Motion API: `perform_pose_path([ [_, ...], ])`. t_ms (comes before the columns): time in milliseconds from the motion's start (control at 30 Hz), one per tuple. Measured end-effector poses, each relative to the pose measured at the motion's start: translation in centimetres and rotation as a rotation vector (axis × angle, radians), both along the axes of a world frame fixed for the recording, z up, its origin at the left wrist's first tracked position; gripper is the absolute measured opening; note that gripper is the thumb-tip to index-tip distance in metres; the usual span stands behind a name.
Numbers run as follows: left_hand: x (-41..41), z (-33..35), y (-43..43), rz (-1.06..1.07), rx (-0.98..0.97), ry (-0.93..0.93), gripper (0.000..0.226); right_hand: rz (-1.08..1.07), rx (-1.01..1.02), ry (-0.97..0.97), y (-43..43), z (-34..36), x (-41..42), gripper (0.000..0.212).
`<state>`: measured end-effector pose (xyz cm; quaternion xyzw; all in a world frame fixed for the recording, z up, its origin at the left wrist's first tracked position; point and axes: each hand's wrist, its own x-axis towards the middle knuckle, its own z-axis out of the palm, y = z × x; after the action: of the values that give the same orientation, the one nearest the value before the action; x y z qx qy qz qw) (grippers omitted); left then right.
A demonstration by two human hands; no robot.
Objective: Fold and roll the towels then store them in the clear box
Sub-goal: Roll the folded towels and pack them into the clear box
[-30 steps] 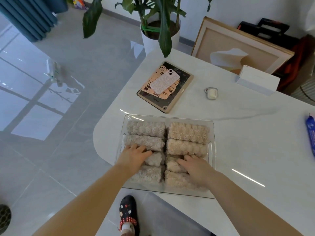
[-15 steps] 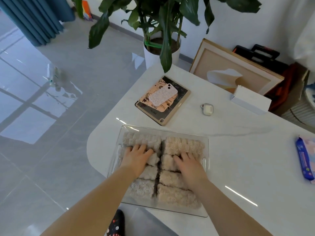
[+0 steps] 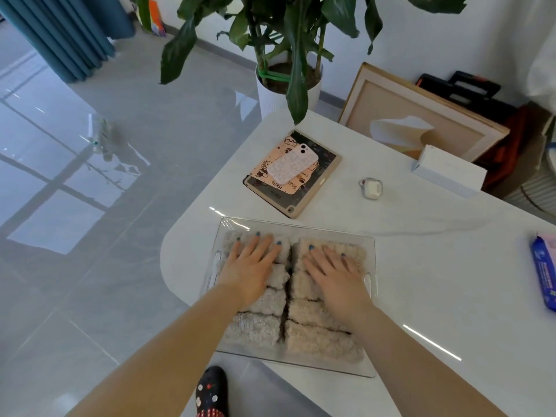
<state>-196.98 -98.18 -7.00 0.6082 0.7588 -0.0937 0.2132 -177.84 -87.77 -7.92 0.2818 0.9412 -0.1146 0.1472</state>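
Looks nearly done: rolled towels [image 3: 319, 341] fill the clear box [image 3: 298, 225] in two rows, at the table [image 3: 451, 281] edge nearest the person. Left hand [image 3: 249, 266] & right hand [image 3: 337, 276] lie flat, fingers spread, pressing far rolls, no grip on anything. Left, prob.: final tidying only.

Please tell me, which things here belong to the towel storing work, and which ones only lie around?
For the job: rolled towels, clear box, left hand, right hand.

Lying about: phone, tablet, earbud case, white box, wipes pack, potted plant.
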Motion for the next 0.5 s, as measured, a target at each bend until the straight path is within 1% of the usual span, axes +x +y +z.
perform_pose_path([
  [33,0.1,-0.2,-0.1,-0.005,-0.099,0.028,0.056,0.007,-0.048,-0.053,-0.1,-0.4,-0.1,0.072],
  [67,0.1,-0.5,-0.2,-0.001,-0.124,0.026,0.056,-0.004,-0.084,-0.064,-0.3,-0.6,-0.2,0.072],
  [100,0.2,-0.6,-0.4,0.018,-0.078,-0.002,0.056,-0.033,-0.082,-0.021,-0.6,-0.5,-0.1,0.072],
  [133,0.3,-0.4,-0.7,0.06,0.014,-0.035,0.055,-0.101,-0.05,0.071,-1.0,-0.1,0.2,0.072],
  [167,0.3,0.0,-1.1,0.139,0.138,-0.056,0.056,-0.232,0.01,0.176,-1.4,0.3,0.5,0.071],
  [200,0.4,0.4,-1.7,0.265,0.261,-0.052,0.056,-0.431,0.079,0.254,-1.9,0.7,1.1,0.069],
  [233,0.3,0.8,-2.5,0.432,0.366,-0.021,0.055,-0.689,0.105,0.291,-2.5,1.1,1.7,0.065],
  [267,0.4,1.2,-3.3,0.622,0.409,-0.02,0.053,-0.952,0.049,0.279,-3.0,1.5,2.5,0.06],
  [300,0.2,1.5,-3.8,0.822,0.395,-0.097,0.049,-1.195,-0.081,0.264,-3.3,1.3,3.0,0.051],
  [333,0.1,1.7,-4.3,1.014,0.335,-0.225,0.046,-1.388,-0.249,0.283,-3.6,1.4,3.5,0.038],
  [367,-0.2,1.2,-4.6,1.16,0.254,-0.362,0.043,-1.51,-0.426,0.327,-3.8,1.1,3.8,0.027],
  [400,-0.6,0.9,-5.1,1.261,0.198,-0.479,0.043,-1.557,-0.554,0.39,-3.9,1.2,4.1,0.029],
  [433,-1.2,0.7,-5.4,1.322,0.184,-0.562,0.046,-1.574,-0.632,0.423,-3.9,1.3,4.3,0.036],
  [500,-2.2,1.2,-5.9,1.367,0.164,-0.654,0.052,-1.598,-0.675,0.424,-3.9,2.6,4.4,0.048],
])
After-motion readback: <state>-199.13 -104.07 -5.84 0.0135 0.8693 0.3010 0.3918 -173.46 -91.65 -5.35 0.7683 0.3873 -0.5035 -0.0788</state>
